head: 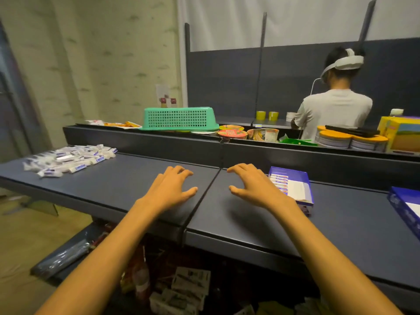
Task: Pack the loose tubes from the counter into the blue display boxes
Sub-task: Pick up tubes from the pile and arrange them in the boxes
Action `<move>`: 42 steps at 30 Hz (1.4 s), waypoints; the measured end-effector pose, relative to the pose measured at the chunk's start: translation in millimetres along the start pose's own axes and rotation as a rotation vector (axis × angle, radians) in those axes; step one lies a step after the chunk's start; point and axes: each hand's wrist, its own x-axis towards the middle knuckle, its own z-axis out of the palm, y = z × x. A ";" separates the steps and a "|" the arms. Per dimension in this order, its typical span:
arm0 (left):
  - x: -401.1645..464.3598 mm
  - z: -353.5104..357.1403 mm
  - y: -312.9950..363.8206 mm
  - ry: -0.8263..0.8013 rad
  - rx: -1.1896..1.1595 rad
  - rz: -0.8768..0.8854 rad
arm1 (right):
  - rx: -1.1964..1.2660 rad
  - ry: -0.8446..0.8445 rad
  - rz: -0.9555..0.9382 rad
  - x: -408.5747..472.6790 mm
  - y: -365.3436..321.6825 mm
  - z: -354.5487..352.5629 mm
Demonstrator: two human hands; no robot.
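Dim warm light, soft blur, wide-angle edge warp

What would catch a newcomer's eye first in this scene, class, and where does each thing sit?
Two bare hands, the left hand and right hand, hover spread over the dark counter, holding nothing. A heap of loose tubes lies at the counter's far left, and a blue display box sits just right of the right hand.

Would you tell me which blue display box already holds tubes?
The blue display box beside the right hand; the one at the right edge shows none.
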 end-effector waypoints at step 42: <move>-36.3 -35.9 -589.6 -0.009 -0.063 -0.172 | 0.134 -0.068 -0.071 365.7 -405.7 230.6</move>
